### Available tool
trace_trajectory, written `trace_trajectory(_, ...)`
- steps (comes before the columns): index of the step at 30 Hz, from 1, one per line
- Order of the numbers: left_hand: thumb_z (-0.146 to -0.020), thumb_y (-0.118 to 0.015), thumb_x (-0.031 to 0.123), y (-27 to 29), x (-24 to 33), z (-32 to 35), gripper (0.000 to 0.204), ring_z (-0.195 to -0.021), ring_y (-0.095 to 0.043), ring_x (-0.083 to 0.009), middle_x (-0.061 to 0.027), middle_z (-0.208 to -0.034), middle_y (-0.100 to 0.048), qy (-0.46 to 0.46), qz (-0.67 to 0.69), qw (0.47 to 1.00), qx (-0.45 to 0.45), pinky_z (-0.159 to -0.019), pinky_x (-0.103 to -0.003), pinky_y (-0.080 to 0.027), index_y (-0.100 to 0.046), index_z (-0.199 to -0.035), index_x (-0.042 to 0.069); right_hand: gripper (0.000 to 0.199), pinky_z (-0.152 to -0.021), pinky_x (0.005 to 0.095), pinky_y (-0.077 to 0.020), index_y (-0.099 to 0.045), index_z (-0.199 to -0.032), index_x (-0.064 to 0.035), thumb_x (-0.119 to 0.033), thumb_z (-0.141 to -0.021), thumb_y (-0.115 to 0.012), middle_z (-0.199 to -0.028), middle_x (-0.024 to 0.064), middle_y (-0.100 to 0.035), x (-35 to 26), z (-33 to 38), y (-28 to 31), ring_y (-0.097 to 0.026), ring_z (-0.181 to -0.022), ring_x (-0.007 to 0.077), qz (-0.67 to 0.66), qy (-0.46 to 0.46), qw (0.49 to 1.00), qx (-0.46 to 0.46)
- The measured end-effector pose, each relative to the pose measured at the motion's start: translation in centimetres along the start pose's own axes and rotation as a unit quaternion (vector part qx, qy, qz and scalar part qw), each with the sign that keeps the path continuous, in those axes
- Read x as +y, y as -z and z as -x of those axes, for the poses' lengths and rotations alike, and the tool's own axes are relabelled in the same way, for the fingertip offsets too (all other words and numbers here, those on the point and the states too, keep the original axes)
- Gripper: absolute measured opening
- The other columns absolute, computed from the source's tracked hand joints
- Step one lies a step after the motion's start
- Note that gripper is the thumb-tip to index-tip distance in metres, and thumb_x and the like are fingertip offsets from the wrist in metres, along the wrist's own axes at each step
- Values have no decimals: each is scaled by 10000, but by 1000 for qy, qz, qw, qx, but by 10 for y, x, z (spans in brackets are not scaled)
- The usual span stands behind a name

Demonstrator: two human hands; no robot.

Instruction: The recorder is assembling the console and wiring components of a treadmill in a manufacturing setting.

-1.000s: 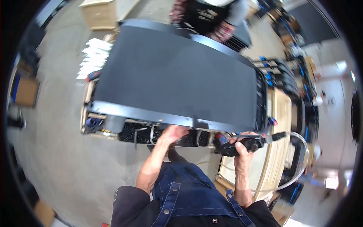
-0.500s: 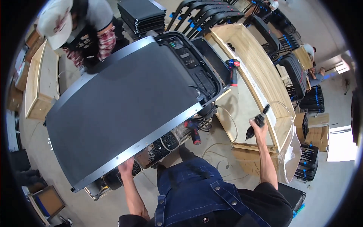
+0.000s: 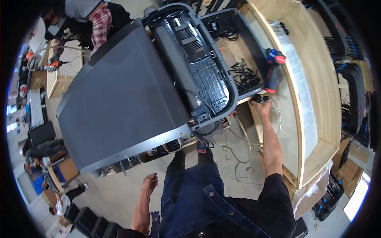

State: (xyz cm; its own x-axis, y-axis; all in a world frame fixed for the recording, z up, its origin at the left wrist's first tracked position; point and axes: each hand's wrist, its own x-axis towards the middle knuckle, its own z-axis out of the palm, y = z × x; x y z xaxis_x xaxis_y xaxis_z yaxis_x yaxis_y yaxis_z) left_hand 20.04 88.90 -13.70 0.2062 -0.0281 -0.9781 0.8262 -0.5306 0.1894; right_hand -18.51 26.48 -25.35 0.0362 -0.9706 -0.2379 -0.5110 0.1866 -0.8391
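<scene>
A treadmill deck with a wide black belt (image 3: 123, 95) and silver side rails lies before me. At its right end is a black frame (image 3: 234, 93) with its inner parts uncovered. My right hand (image 3: 262, 108) is closed around a black hand-held power tool (image 3: 260, 99), beside the near corner of a black tray (image 3: 262, 59). That tray holds black cables and many loose dark screws or bolts (image 3: 244, 75). My left hand (image 3: 150, 182) hangs below the deck's near rail, apart from it, its fingers curled; whatever they hold is too small to make out.
A red-and-black cordless driver (image 3: 273, 73) stands by the tray, next to a long wooden crate (image 3: 321, 79). Pale hoses (image 3: 248, 146) trail nearby. Parts bins (image 3: 154, 152) sit under the deck. Across it, a co-worker's hand (image 3: 51, 65) holds an orange-tipped tool (image 3: 57, 64).
My right hand has carried the black tool forward and left to the tray's corner. My left hand has come away from the deck's near rail. The co-worker's hand has left the far rail.
</scene>
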Motion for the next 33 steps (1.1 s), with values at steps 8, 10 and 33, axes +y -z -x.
trace_trajectory(8,-924,-668,325,-66,39,-45,305,-763,-679,-170,-73,-875,-699,-129,-180,967,128,-628,-319,-540,-700,-1064,57,577,-999,366,-501,-521,-1380,62,-219,-921,-729,-1329,191,-581,-34,73,62,-593,-1201,245,-16,-95,994,-47)
trace_trajectory(10,-935,-659,348,-58,39,-89,321,-780,-710,-224,-121,-891,-726,-171,-195,953,154,-644,-352,-557,-707,-1053,53,361,-848,341,-546,-641,-1181,44,-239,-961,-682,-1037,146,-699,-131,149,71,-672,-939,192,-105,-102,985,-92)
trace_trajectory(33,-981,-603,157,15,11,-248,223,-1116,-626,-313,-147,-1124,-673,-466,-486,738,42,-812,-435,-573,-641,-1168,42,343,-904,314,-486,-644,-1157,-44,-88,-836,-759,-1098,41,-661,7,117,-104,-581,-990,127,-67,-30,996,-47)
